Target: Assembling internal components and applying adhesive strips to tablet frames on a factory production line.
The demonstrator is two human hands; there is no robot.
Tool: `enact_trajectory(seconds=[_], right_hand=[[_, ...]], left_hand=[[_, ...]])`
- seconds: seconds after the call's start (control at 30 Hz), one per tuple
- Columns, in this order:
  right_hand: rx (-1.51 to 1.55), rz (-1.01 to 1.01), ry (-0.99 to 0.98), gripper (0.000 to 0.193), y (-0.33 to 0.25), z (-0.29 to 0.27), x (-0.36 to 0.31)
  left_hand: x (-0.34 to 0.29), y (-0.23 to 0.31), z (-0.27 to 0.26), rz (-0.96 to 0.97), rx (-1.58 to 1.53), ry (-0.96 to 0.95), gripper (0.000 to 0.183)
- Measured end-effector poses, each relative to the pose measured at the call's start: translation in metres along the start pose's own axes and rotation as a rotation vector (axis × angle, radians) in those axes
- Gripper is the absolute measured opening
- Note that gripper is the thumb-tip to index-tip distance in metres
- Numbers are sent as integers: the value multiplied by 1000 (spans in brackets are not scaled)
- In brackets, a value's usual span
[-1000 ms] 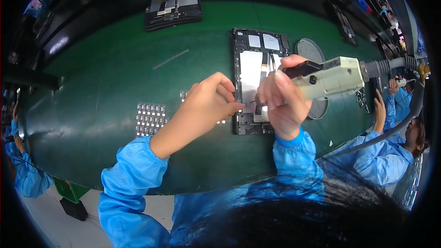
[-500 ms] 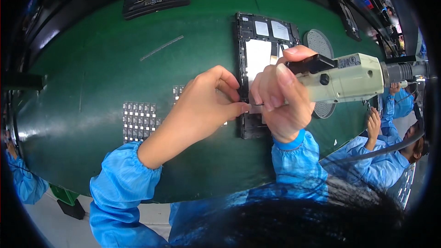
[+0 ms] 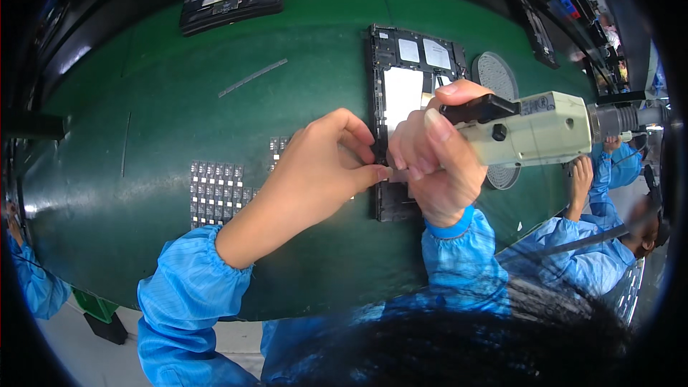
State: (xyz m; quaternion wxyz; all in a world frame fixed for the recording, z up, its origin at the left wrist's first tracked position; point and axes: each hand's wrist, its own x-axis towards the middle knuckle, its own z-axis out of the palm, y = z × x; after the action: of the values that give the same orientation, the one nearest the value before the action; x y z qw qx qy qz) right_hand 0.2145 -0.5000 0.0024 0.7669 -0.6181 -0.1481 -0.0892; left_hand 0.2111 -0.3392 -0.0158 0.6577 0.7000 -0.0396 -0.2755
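Green mat, right hand gripping screwdriver, left hand pinched at black frame

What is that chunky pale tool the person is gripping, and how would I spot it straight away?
Start at the green mat covering the bench, then find the dark framed panel lying flat near its middle. Just right of the panel, the right hand is closed around the power screwdriver. It is the only boxy cream-coloured thing there, with a black lever on top, while everything around it lies flat and dark.
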Motion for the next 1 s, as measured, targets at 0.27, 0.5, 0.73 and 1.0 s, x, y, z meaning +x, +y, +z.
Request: enact_trajectory(seconds=[0.27,0.5,0.73,1.0], right_hand=[[224,88,143,24,-4,8,-1],[24,193,89,22,-11,20,6],[-334,-107,-166,20,2,14,7],[-41,-64,0,21,-2,-9,7]], left_hand=[[2,-12,3,84,-5,70,32],[6,-17,3,123,9,90,30],[-2,-1,6,121,116,158,35],[-3,2,4,53,152,105,38]])
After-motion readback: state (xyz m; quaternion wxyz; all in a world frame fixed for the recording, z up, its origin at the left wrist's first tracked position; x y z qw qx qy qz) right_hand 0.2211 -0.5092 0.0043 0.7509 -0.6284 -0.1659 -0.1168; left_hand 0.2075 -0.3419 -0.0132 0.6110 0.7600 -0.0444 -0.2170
